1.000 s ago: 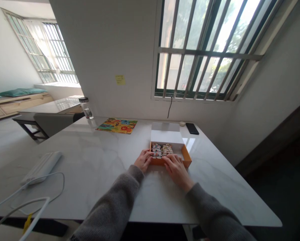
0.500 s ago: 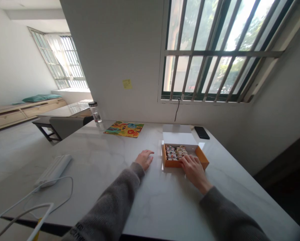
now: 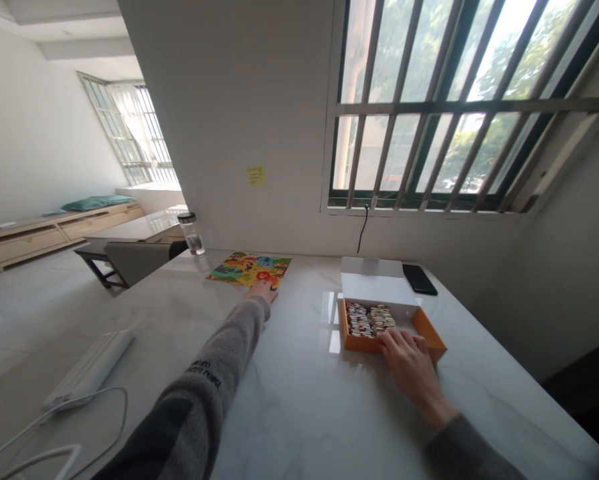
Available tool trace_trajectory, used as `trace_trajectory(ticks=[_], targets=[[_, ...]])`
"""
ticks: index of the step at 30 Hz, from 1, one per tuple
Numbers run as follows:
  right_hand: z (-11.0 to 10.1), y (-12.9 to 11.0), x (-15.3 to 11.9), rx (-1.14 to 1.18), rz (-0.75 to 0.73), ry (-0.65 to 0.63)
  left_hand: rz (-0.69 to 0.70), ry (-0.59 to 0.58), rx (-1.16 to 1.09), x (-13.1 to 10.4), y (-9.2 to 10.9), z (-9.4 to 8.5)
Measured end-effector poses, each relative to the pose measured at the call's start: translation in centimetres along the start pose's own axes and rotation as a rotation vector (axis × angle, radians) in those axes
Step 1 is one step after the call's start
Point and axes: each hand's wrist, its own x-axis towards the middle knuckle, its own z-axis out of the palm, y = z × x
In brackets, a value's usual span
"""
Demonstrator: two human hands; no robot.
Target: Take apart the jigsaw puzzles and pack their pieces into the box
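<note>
A flat, colourful picture sheet [image 3: 249,267] with cartoon animals lies near the wall. My left hand [image 3: 263,289] reaches to its near right edge, fingers stretched out over the corner. An open orange cardboard box [image 3: 364,343] sits on the right, its white lid [image 3: 374,280] folded back toward the wall. Inside stand rows of small, thin pieces [image 3: 369,320] packed on edge; the box's right part shows bare white bottom. My right hand [image 3: 407,357] has its fingers bent over the box's front wall, gripping it, and partly hides the pieces.
Everything stands on a glossy white marble-look table [image 3: 299,400]. A black phone [image 3: 419,279] lies behind the box on the right. A clear bottle [image 3: 192,235] stands at the far left corner. A white power strip [image 3: 89,370] with cables lies on the left.
My left hand has moved forward and left from the bare tabletop to the picture sheet's edge. My right hand stays on the box's front wall. The view has shifted slightly.
</note>
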Motion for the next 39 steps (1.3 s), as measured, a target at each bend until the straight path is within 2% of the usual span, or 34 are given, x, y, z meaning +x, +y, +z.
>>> trace_trajectory(ticks=[5, 12, 20, 28, 39], targets=[[0.5, 0.1, -0.2, 0.03, 0.025, -0.012, 0.009, -0.115, 0.078, 2.5, -0.6, -0.8], [0.6, -0.6, -0.5, 0.059, 0.079, 0.028, 0.091, -0.193, 0.187, 3.4, -0.2, -1.4], [-0.5, -2.1, -0.6, 0.172, 0.048, 0.051, 0.192, -0.253, 0.275, 2.9, 0.8, -0.8], [-1.0, -3.6, -1.0, 0.298, -0.058, 0.074, 0.279, -0.266, 0.371, 2.0, 0.8, -1.8], [-1.4, -3.8, -1.1, 0.359, -0.066, 0.039, 0.322, -0.249, 0.459, 2.0, 0.6, -1.9]])
